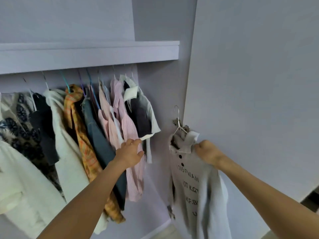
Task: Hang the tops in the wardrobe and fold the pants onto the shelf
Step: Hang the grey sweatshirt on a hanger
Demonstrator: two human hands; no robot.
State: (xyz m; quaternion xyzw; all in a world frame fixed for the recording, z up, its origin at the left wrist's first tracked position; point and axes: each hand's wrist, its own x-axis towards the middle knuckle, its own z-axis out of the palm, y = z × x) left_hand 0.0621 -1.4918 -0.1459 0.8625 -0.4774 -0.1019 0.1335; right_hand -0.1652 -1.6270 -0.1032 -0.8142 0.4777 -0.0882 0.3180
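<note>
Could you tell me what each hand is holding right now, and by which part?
The right hand grips the grey printed top at its collar, just below the metal hanger. The left hand holds nothing; its open fingers touch the hanging clothes.

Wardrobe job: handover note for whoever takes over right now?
Right hand: grips the grey top at the collar, already on a metal hanger, held outside the row.
Left hand: open, pressing the hung clothes aside at the row's right end.
Done: many tops hang under the shelf.
Left: hook the grey top up. No pants in view.
</note>
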